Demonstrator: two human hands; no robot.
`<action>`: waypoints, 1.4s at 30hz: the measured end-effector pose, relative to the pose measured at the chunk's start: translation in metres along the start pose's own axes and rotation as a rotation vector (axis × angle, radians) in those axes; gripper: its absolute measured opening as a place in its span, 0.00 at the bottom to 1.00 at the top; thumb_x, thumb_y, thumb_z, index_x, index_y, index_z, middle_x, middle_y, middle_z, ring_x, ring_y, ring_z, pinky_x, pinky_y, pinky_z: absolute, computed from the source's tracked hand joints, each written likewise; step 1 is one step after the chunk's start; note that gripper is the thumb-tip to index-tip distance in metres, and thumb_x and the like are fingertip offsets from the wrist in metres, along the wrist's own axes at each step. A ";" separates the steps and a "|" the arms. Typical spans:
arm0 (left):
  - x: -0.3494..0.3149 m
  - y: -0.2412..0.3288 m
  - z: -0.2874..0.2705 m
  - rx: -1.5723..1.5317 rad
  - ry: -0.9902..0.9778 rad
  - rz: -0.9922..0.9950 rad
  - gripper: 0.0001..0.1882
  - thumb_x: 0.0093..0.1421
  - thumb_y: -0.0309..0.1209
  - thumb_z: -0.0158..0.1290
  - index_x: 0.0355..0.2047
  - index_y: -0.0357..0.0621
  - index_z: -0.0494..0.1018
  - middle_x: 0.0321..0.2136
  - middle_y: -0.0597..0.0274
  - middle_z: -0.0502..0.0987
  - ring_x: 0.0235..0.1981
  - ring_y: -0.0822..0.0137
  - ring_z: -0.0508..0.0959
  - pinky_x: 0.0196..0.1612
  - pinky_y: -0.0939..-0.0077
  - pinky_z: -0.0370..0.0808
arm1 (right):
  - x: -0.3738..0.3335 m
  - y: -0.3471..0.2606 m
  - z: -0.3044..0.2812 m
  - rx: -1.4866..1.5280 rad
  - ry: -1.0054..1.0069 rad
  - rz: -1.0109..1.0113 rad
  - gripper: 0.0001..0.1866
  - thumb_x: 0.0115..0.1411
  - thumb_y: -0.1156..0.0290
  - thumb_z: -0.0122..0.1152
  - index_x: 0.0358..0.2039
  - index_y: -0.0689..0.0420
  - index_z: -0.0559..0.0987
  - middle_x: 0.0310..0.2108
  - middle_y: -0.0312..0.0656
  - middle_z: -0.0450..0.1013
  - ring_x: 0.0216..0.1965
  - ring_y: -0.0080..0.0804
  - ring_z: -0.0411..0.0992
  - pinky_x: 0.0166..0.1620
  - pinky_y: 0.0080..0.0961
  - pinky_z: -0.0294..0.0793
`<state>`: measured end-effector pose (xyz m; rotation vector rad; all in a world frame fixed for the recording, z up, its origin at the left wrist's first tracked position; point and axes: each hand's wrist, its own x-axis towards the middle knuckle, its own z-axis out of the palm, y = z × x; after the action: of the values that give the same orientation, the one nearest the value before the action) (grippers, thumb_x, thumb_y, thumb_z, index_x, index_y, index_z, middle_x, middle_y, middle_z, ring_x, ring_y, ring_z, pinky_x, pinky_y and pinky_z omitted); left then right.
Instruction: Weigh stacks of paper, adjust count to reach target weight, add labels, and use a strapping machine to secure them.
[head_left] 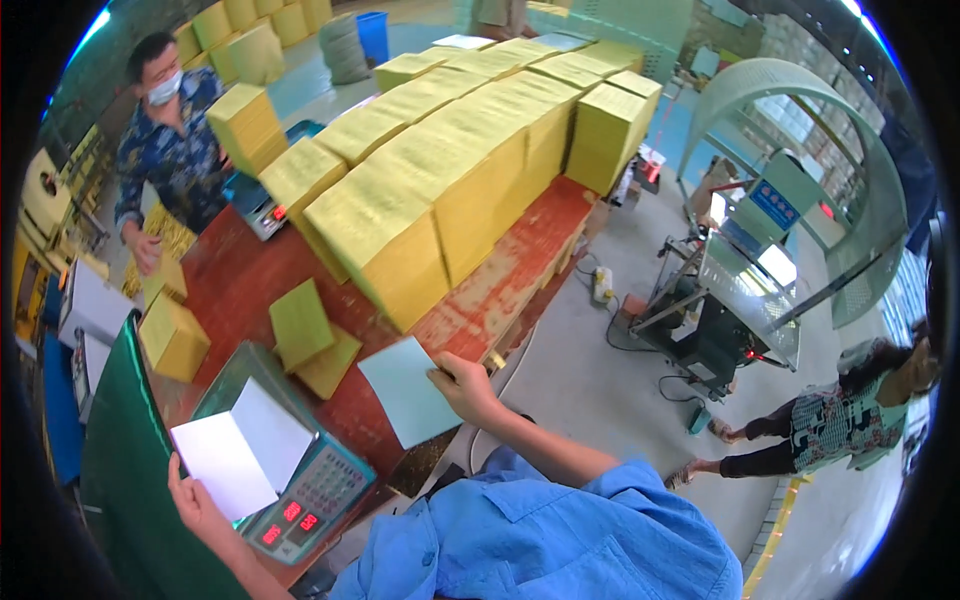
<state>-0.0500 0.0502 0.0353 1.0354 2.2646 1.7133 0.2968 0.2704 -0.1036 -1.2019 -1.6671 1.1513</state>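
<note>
My left hand grips the lower left edge of a white folded sheet. The sheet stands partly open above the pan of a digital weighing scale, whose red figures glow. In my right hand the right edge of a pale blue sheet is pinched; the sheet lies over the front edge of the red table. Between the two hands, a small stack of yellow paper rests crookedly on another yellow piece beside the scale.
Tall stacks of yellow paper fill the table's far side. Across the table a masked person is by a second scale and yellow blocks. To the right are a machine on a metal frame and another person.
</note>
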 end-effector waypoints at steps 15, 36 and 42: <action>-0.038 0.343 0.477 -0.470 -0.743 0.258 0.24 0.56 0.20 0.50 0.55 0.36 0.67 0.32 0.65 0.74 0.35 0.75 0.72 0.40 0.82 0.67 | 0.075 0.149 -0.262 0.335 0.206 0.209 0.08 0.63 0.70 0.57 0.35 0.62 0.76 0.28 0.36 0.73 0.31 0.21 0.69 0.36 0.23 0.70; 0.022 0.398 0.853 0.050 -0.921 0.237 0.17 0.58 0.23 0.51 0.48 0.36 0.76 0.29 0.61 0.79 0.30 0.73 0.77 0.36 0.78 0.74 | 0.171 0.236 -0.455 0.651 0.149 0.477 0.06 0.61 0.73 0.56 0.34 0.61 0.77 0.28 0.32 0.72 0.29 0.18 0.68 0.33 0.18 0.68; 0.015 0.388 0.855 0.112 -0.792 0.462 0.16 0.57 0.23 0.52 0.46 0.37 0.76 0.29 0.56 0.79 0.30 0.66 0.78 0.38 0.75 0.75 | 0.187 0.232 -0.458 0.689 0.107 0.492 0.05 0.62 0.73 0.55 0.35 0.61 0.77 0.28 0.32 0.73 0.29 0.18 0.69 0.33 0.18 0.68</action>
<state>0.5178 0.7964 0.0821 1.9411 1.6857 0.9775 0.7344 0.5896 -0.1729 -1.1983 -0.7774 1.7352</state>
